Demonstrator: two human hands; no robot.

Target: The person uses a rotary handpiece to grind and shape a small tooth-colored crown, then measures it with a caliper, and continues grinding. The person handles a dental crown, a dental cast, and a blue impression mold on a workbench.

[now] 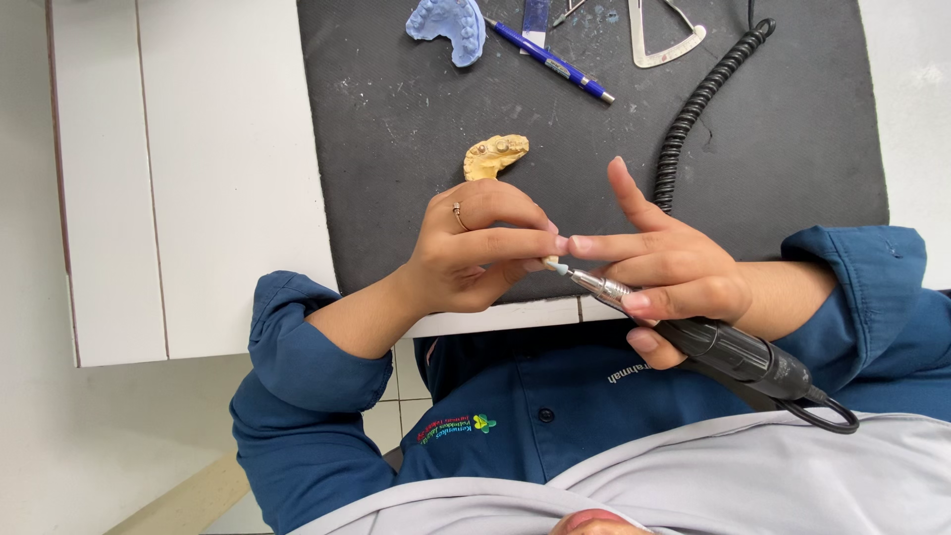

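At mid-frame the right hand (666, 269) grips a black-and-silver rotary handpiece (705, 335) like a pen, its pale tip meeting a tiny piece pinched in the left hand's (474, 248) fingertips, close together probably for steadiness. Beyond, on the dark mat (396, 139) covering the white desk (198, 178), lie a yellow dental cast (495, 156), a blue cast (448, 26), a blue pen (548, 60) and a coiled black cord (698, 104).
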